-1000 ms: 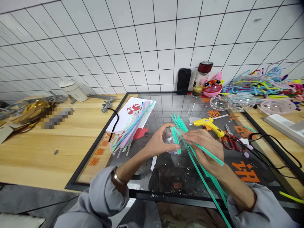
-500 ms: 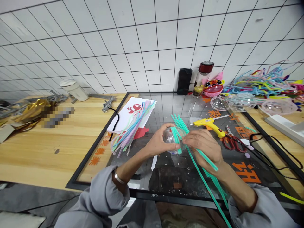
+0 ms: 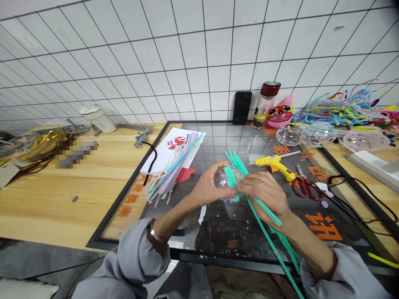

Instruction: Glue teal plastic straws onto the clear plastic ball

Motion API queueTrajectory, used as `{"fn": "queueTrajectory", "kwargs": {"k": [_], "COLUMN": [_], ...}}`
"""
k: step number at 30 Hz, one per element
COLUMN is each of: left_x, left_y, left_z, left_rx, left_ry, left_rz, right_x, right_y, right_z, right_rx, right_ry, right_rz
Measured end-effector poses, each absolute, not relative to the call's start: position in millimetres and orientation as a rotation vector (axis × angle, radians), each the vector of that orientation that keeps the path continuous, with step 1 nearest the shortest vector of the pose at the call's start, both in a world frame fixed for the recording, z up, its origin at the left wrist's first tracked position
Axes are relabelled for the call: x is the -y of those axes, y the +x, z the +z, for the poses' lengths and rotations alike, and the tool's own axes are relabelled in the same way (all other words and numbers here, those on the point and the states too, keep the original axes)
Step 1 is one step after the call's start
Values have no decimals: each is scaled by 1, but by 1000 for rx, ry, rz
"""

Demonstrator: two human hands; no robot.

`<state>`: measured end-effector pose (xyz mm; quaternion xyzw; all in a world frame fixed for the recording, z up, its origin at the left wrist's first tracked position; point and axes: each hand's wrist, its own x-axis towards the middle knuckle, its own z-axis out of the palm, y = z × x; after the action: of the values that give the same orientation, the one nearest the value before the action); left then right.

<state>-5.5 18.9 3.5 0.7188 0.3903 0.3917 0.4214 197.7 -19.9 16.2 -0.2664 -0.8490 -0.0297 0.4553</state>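
My left hand (image 3: 209,182) is closed around a clear plastic ball (image 3: 220,179), with its thumb along the near side. Teal pipe cleaner strips (image 3: 231,177) lie side by side over the ball's surface. At the ball's right side, my right hand (image 3: 264,192) pinches a teal pipe cleaner (image 3: 268,212), whose free end sticks out below the palm. Under that hand, a bundle of loose teal pipe cleaners (image 3: 264,236) runs from behind the ball to the table's near edge. The pinching fingertips partly cover the ball.
Right of my hands lie a yellow hot glue gun (image 3: 276,162), red-handled scissors (image 3: 307,187) and black cables. Pastel pipe cleaners (image 3: 174,168) rest on white paper at left. Along the wall stand a phone (image 3: 242,107) and a glass bottle (image 3: 263,106). Clear balls (image 3: 318,133) sit far right.
My right fingertips have shifted slightly down and left along the ball, and the held pipe cleaner's free end has moved left with them. My left hand and the ball stay nearly still.
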Motion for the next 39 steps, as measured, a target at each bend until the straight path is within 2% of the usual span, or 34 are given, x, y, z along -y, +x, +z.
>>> {"fn": "queueTrajectory", "kwargs": {"k": [39], "left_x": [-20], "left_y": [-9], "left_z": [-8], "left_rx": [-799], "left_ry": [2188], "left_rz": [1282], "right_x": [19], "right_y": [196], "right_z": [18], "right_rx": [2063], "right_ry": [-651], "right_rz": [-55]}}
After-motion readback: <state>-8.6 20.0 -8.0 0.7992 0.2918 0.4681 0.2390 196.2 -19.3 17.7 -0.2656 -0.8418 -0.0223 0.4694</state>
